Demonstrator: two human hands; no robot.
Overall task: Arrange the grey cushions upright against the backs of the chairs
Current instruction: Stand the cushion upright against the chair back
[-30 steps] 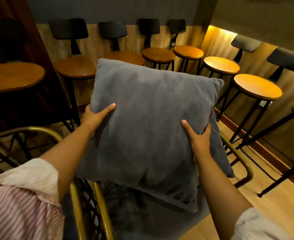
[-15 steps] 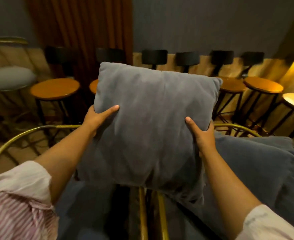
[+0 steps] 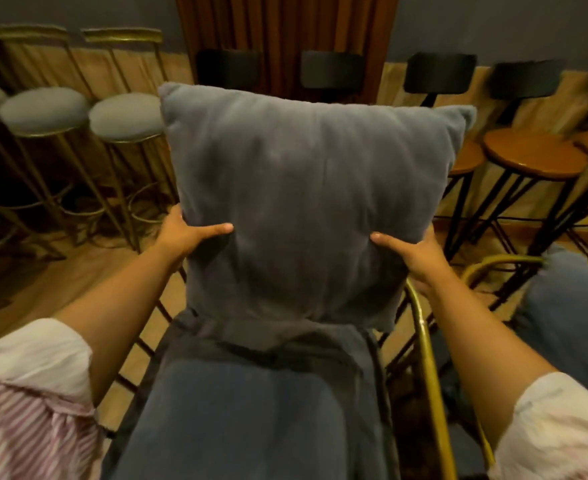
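1. Cushion (image 3: 306, 209) upright, bottom edge on chair seat (image 3: 251, 410).
2. Left hand (image 3: 185, 233) grips its left edge, thumb pressed into front.
3. Right hand (image 3: 413, 254) grips its right edge, thumb on front.
4. Second cushion (image 3: 569, 317) on next chair, right.
5. Stools (image 3: 126, 116) line wall behind.

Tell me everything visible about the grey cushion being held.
The grey cushion is square and plump, covered in a soft, velvety-looking fabric with pointed corners and a faint vertical crease down its face. It stands upright, its lower edge meeting the grey padded seat of a gold-framed chair. The left hand and right hand grip its lower sides, thumbs pressed into the front, denting the fabric. Whether its back touches the chair back is hidden.
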